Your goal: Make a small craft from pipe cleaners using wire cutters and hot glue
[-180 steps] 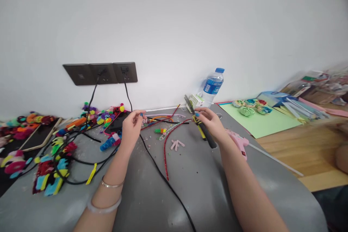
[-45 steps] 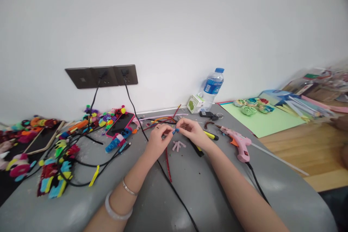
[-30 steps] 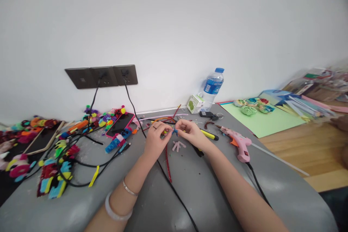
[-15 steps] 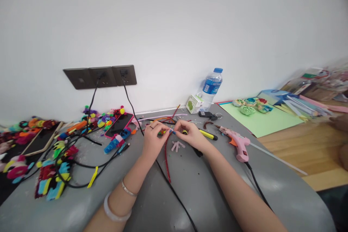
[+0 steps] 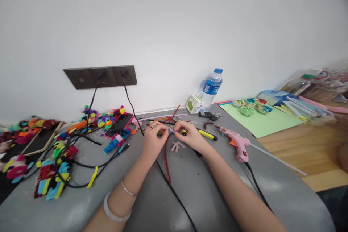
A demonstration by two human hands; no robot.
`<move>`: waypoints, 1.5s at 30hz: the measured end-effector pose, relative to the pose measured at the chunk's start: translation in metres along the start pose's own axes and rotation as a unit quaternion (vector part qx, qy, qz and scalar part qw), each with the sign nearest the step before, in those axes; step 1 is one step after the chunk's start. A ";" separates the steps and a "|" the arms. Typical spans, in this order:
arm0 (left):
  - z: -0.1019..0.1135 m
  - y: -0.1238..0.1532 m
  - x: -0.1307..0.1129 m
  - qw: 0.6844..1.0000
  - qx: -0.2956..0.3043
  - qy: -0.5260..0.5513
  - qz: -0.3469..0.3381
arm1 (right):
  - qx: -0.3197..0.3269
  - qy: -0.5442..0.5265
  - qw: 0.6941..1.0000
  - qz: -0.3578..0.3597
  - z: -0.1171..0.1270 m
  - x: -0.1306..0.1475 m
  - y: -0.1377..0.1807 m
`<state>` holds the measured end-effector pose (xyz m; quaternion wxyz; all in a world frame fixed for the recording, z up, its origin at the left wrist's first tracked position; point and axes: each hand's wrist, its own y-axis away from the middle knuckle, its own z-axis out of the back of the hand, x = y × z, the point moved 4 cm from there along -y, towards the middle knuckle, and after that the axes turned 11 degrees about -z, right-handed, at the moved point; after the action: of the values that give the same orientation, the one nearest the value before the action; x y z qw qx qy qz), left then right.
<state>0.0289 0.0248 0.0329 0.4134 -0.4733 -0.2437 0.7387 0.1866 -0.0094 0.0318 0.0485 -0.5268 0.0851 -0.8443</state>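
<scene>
Pale small piece (image 5: 171,130) between left hand (image 5: 154,138) and right hand (image 5: 189,136).

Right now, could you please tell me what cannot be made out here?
In the head view:
Small piece pinched by left hand and right hand: too small, partly covered by both.
Black handle: partly hidden by the right hand.
Clutter pile: blurred, cut off by the right edge.
</scene>
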 end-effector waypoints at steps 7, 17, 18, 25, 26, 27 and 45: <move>-0.001 0.000 0.003 0.998 -0.005 0.046 0.043 | -0.007 0.022 1.000 0.001 0.004 0.001 -0.001; -0.005 0.001 0.011 0.989 0.001 0.120 0.087 | -0.027 0.002 1.000 0.000 0.008 -0.001 -0.002; -0.006 0.001 0.013 0.987 0.001 0.134 0.092 | -0.026 -0.002 1.000 -0.001 0.009 -0.001 -0.002; -0.010 0.004 0.022 0.962 0.032 0.211 0.171 | -0.004 -0.061 0.998 -0.021 0.012 -0.012 -0.005; -0.010 0.005 0.023 0.959 0.034 0.220 0.175 | -0.002 -0.073 0.997 -0.025 0.012 -0.013 -0.005; -0.010 0.005 0.023 0.957 0.036 0.228 0.174 | -0.001 -0.084 0.996 -0.028 0.012 -0.014 -0.005; -0.005 0.002 0.013 0.982 0.012 0.152 0.113 | 0.007 -0.141 0.989 -0.041 0.010 -0.018 -0.006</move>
<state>0.0303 0.0348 0.0226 0.3653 -0.5994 -0.1140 0.7030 0.2033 -0.0013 0.0212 0.0292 -0.6433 0.0503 -0.7634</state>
